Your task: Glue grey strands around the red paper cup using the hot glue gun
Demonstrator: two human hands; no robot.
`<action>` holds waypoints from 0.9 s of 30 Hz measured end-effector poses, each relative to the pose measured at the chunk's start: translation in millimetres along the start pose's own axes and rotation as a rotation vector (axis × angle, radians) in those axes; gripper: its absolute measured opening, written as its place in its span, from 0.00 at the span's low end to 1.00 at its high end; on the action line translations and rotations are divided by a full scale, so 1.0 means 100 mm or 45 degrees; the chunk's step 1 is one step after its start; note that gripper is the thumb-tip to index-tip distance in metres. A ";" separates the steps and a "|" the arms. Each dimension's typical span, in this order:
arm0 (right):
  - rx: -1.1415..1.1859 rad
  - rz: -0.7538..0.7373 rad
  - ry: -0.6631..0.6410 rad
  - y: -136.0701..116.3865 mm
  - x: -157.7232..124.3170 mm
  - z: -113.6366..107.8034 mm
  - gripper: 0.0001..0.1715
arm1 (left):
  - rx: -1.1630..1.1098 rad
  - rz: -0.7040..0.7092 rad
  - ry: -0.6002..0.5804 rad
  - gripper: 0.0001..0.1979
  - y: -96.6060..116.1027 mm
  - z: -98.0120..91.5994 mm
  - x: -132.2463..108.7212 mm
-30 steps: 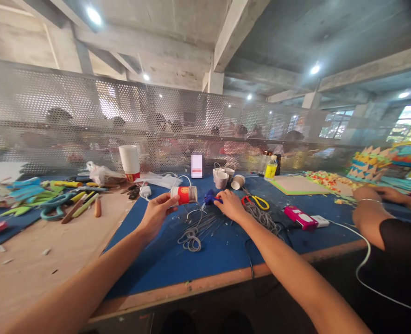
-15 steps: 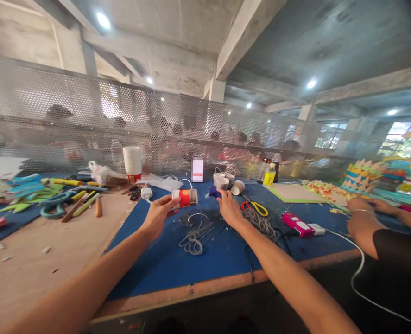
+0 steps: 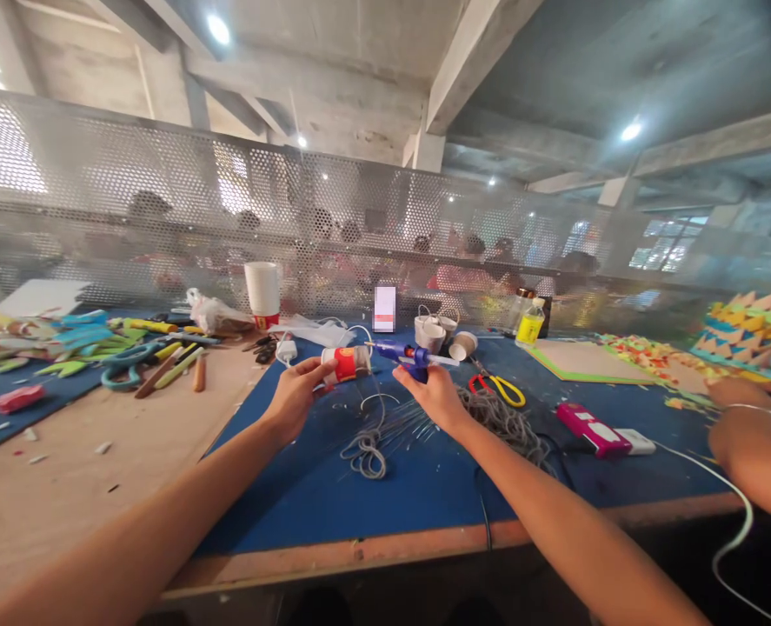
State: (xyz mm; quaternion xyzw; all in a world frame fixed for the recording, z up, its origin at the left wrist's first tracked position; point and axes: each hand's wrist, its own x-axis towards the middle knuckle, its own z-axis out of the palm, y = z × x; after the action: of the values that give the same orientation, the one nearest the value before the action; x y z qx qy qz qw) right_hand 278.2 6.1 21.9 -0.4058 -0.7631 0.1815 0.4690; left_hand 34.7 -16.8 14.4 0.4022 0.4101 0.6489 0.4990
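A red and white paper cup (image 3: 346,364) lies sideways in the grip of my left hand (image 3: 297,389), its bottom part wrapped in grey cord. My right hand (image 3: 434,391) is closed round a blue hot glue gun (image 3: 398,350), whose nozzle points left at the cup's end; a pale glue stick sticks out of its back. Under both hands, loose grey cord (image 3: 365,456) lies coiled and spread on the blue mat (image 3: 294,513). Behind the glue gun stand several small cord-wrapped cups (image 3: 429,336), and one cup (image 3: 463,346) lies on its side.
Yellow-and-red scissors (image 3: 506,391) lie by a cord heap (image 3: 508,426). A magenta box (image 3: 592,429) sits to the right, near a co-worker's arm (image 3: 750,435). Stacked paper cups (image 3: 263,291), a phone (image 3: 385,309) and a yellow bottle (image 3: 529,323) stand at the back. Tools (image 3: 163,369) lie left.
The glue gun has come up and turned sideways in my right hand, its nozzle now close to the cup. My left hand keeps hold of the cup. The view has swung slightly left.
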 end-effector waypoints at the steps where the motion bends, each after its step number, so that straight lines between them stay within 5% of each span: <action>1: -0.008 -0.036 -0.006 -0.02 -0.02 0.02 0.20 | 0.000 -0.001 0.004 0.18 0.00 0.00 0.00; 15: -0.321 -0.299 -0.017 -0.05 -0.13 0.08 0.16 | 0.071 0.028 0.022 0.16 -0.05 -0.07 0.07; 27: -0.488 -0.273 -0.010 -0.04 -0.13 0.08 0.18 | 0.116 0.064 0.021 0.16 -0.04 -0.03 0.04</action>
State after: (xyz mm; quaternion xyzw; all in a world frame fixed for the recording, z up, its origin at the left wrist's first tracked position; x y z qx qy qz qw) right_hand 272.9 -5.7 13.1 -0.4034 -0.8243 -0.0165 0.3970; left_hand 32.4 -12.2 9.8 0.4292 0.4331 0.6452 0.4603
